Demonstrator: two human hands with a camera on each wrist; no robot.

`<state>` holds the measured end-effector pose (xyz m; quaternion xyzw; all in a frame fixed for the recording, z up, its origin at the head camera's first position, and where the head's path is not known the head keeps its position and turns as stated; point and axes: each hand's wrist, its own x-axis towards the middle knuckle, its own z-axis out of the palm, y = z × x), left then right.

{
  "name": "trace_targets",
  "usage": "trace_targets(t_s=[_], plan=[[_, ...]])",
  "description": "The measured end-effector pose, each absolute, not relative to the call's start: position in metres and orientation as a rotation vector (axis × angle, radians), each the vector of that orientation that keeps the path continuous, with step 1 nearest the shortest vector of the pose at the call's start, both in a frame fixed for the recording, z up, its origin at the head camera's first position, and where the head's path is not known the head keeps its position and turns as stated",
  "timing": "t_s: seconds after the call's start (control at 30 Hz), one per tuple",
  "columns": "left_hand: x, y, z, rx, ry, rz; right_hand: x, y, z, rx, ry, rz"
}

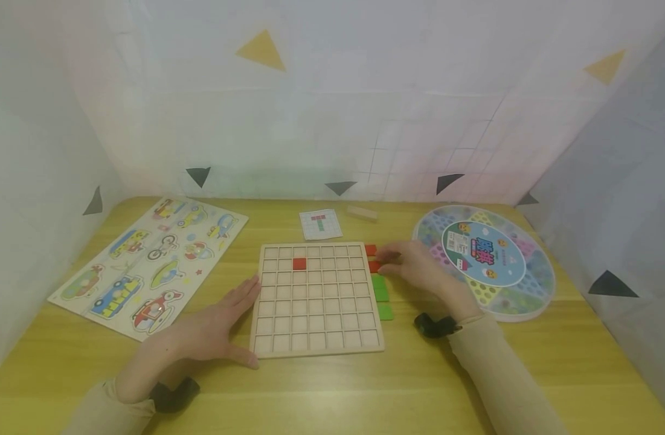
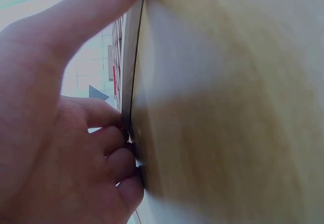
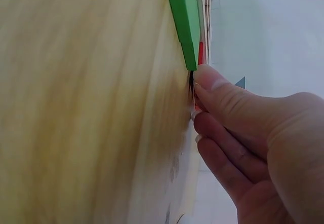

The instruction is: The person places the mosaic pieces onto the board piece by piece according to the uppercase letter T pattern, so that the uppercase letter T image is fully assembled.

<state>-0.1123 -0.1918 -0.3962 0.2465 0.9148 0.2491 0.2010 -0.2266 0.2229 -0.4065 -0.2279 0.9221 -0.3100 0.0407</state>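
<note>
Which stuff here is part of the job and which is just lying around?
Part of the job, as I read it:
- grid board, one red tile set in it
- loose red tiles, right hand at them
- green tiles
- pattern card, printed in red and green

Likely just lying about:
- vehicle picture board
- round game board
- wooden block, role unclear

Head view is evenly and softly lit, hazy and low in contrast, with a faint sheen on the yellow wood-grain tabletop (image 1: 332,399) nearer the wearer than both hands. Left wrist view shows the tabletop out of focus, with pale glare and brown shadow beside the left hand (image 2: 61,148). Right wrist view: grain smeared, dark shadow close by the right hand (image 3: 278,138).
</note>
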Motion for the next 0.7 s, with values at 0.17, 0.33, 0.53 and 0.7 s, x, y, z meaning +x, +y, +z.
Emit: trace_targets(t_s=[0.17, 0.33, 0.53, 0.7], plan=[[-0.112, -0.191, -0.395, 0.682, 2.559, 0.686, -0.227, 0.223, -0.406, -0.698, 2.818, -0.955], [-0.112, -0.191, -0.395, 0.682, 2.563, 0.681, -0.226, 0.225, -0.405, -0.671, 2.805, -0.960], [-0.112, -0.191, -0.395, 0.687, 2.568, 0.675, -0.222, 0.227, -0.397, -0.548, 2.799, -0.976], [-0.112, -0.191, -0.396, 0.691, 2.566, 0.681, -0.220, 0.228, -0.387, -0.529, 2.821, -0.974]])
